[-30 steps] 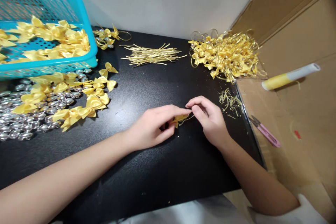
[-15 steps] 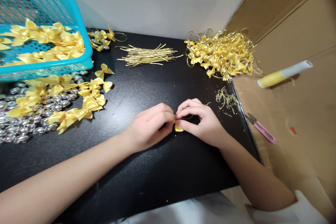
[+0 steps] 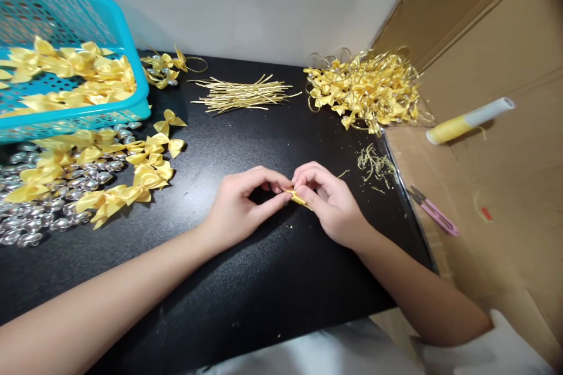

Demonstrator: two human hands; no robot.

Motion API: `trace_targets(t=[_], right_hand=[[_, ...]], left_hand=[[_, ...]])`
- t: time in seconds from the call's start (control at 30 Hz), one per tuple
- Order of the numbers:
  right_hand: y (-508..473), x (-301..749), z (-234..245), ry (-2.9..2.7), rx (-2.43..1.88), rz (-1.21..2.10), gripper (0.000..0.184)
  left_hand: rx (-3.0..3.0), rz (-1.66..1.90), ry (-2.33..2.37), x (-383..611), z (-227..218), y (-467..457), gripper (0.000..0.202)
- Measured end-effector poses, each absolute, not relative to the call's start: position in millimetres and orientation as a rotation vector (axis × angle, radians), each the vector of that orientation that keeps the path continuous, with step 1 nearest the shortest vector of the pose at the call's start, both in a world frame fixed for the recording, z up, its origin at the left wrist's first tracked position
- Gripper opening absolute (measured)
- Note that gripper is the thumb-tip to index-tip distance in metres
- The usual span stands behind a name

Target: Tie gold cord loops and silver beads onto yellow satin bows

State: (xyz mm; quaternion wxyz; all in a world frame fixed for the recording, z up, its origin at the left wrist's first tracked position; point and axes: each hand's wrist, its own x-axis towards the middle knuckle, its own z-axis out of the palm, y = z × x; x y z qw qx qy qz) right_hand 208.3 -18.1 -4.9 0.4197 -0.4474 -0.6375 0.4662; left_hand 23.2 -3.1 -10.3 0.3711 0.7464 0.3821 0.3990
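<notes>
Between my fingertips, just above the black table [image 3: 272, 281], is a small yellow ribbon bow [image 3: 299, 198], mostly hidden. My left hand [image 3: 244, 202] pinches its left side with thumb and fingers. From the right, my right hand [image 3: 332, 202] closes thumb and curled fingers on the same bow. Beyond the hands lies a bundle of gold wire ties [image 3: 244, 94]. To the left, yellow bows [image 3: 149, 173] rest on and beside a heap of shiny silver beads [image 3: 57, 211].
A turquoise basket [image 3: 143, 96] of yellow bows stands back left. At back right sits a pile of bows with gold loops [image 3: 369, 88]. Wire clippings [image 3: 373, 164] lie near the table's right edge. Pink-handled snips [image 3: 440, 217] and a white-and-yellow roll [image 3: 470, 121] rest on cardboard.
My left thumb and fingers have straightened out toward the bow, and my right fingers have curled in more. The bow looks turned between them. The whole view has shifted slightly.
</notes>
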Motion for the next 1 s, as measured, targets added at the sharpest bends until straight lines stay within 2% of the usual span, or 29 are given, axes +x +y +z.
trace_targets(t=[0.2, 0.37, 0.63, 0.83, 1.0], right_hand=[[-4, 222, -10, -1.144, -1.164, 1.154, 0.021], [7, 241, -3, -0.982, -1.189, 1.135, 0.028], [15, 256, -1, -0.882, -1.149, 1.000, 0.020], [22, 273, -2, -0.875, -1.130, 0.763, 0.012], [24, 276, -1, -0.785, -1.075, 0.689, 0.007]], left_hand=[[1.974, 0.979, 0.877, 24, -9, 0, 0.007], [1.963, 1.021, 0.995, 23, -7, 4, 0.010], [1.844, 0.916, 1.218, 18, -11, 6, 0.016], [1.870, 0.904, 1.252, 17, -12, 10, 0.018], [1.747, 0.868, 1.247, 16, -11, 11, 0.022]])
